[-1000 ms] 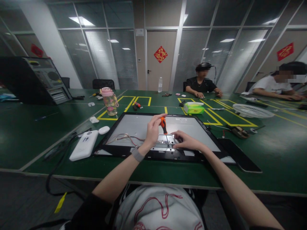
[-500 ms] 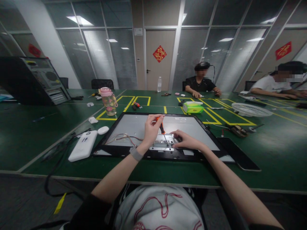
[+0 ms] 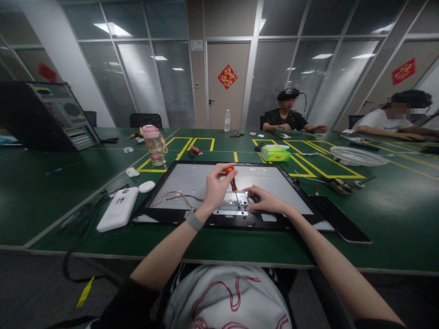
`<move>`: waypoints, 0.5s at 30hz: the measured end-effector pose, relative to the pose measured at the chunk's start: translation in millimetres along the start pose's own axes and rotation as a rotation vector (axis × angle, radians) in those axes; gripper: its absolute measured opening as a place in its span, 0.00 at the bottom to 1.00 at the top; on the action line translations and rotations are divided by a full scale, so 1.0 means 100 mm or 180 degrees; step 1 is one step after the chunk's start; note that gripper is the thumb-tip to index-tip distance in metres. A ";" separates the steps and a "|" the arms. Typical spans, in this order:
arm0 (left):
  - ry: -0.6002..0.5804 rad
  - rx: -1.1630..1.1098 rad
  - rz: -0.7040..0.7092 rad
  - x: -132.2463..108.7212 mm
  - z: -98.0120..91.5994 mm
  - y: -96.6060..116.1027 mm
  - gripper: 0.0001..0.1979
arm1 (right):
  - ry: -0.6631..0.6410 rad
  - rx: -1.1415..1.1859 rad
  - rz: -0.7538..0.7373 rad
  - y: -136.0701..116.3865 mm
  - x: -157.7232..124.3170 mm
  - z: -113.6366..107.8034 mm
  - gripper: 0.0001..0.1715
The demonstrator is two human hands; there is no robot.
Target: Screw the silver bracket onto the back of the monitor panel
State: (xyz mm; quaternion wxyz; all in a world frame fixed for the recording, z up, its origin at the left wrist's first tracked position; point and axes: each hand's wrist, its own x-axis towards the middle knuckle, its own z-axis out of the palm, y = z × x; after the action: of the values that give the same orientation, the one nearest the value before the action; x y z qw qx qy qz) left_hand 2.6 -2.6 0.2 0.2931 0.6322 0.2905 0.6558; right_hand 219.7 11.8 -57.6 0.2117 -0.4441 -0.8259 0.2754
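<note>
My left hand (image 3: 216, 185) grips the top of an orange-and-black screwdriver (image 3: 233, 183) with fingers and thumb. The shaft points down to a silver metal bracket (image 3: 224, 211), where the tip meets a screw too small to make out. Around the right end of this bracket curl the fingers and thumb of my right hand (image 3: 262, 199), holding it. Beneath both hands a display panel (image 3: 181, 176) with a grey back and black frame lies flat on the table. Thin wires (image 3: 171, 195) run from the bracket across its left part.
Left of the panel are a white power bank (image 3: 118, 210), a white oval case (image 3: 147, 187) and a pink-lidded bottle (image 3: 156, 148). A black phone (image 3: 339, 219) lies at right. Beyond stand a green tissue pack (image 3: 275, 153) and a computer case (image 3: 51, 116). Two people sit across the table.
My left fingers have opened slightly around the handle top, showing more of its orange end. My right hand stays put. The person opposite has moved a hand outward.
</note>
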 end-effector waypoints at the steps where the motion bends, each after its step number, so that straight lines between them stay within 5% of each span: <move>1: -0.0058 0.0030 -0.0001 0.01 -0.01 0.00 0.10 | 0.0005 -0.0003 -0.0005 0.00 0.00 0.00 0.38; 9: -0.0456 -0.0565 -0.0221 -0.01 0.02 -0.04 0.15 | 0.0011 -0.0006 0.0000 -0.01 0.00 0.01 0.38; 15: -0.0192 0.0147 0.0148 0.00 -0.01 -0.02 0.09 | -0.0006 -0.0031 0.0040 -0.05 -0.01 0.00 0.39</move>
State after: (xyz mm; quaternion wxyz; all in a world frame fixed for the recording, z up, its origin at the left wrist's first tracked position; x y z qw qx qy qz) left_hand 2.1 -1.6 -1.2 0.2716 0.6649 0.2818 0.6362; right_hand 217.8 8.8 -54.4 0.2071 -0.4500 -0.8246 0.2732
